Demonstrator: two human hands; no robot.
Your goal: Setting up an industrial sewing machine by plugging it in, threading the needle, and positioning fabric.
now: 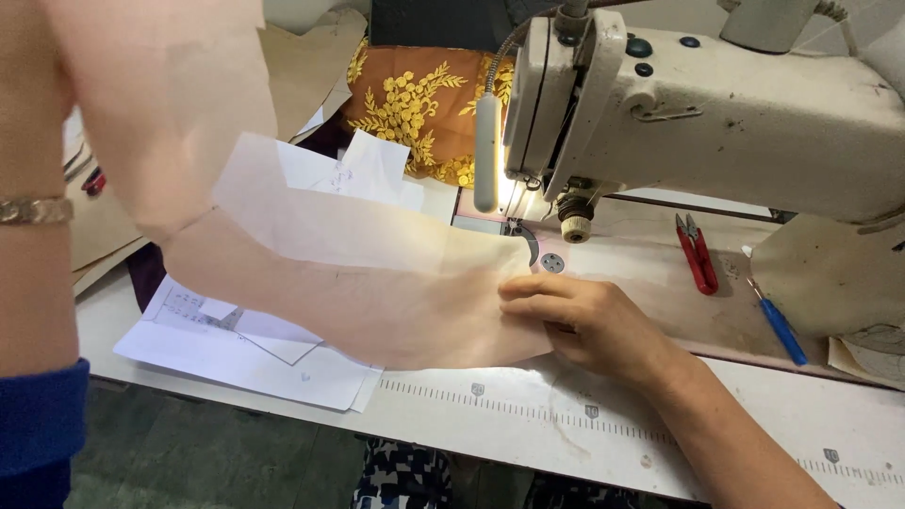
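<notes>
The right hand (580, 316) lies flat, palm down, on the near edge of a sheer peach fabric piece (377, 292), fingers stretched leftward and pinning it to the sewing machine bed (650, 302); it presses rather than grips. The left hand is out of the picture: only its forearm (38, 236) shows at the left edge, with a gold bracelet (36, 210) and a blue sleeve (38, 424). The cloth rises up there, so that hand probably lifts it, but I cannot tell its grip.

To do this step well, I judge the cloth needs even tension between the 2 hands, no wrinkle under the fingertips, and its right end fed squarely toward the presser foot (521, 229).

The fabric's long axis runs from upper left, where it hangs lifted, down to the right, where its end lies on the bed just beside the needle plate (551, 263). That end points at the machine.

Beyond it sit white paper sheets (245, 353), red thread snips (696, 253), a blue-handled tool (781, 330), gold-embroidered orange cloth (415, 108) and the cream sewing machine (716, 104).
</notes>
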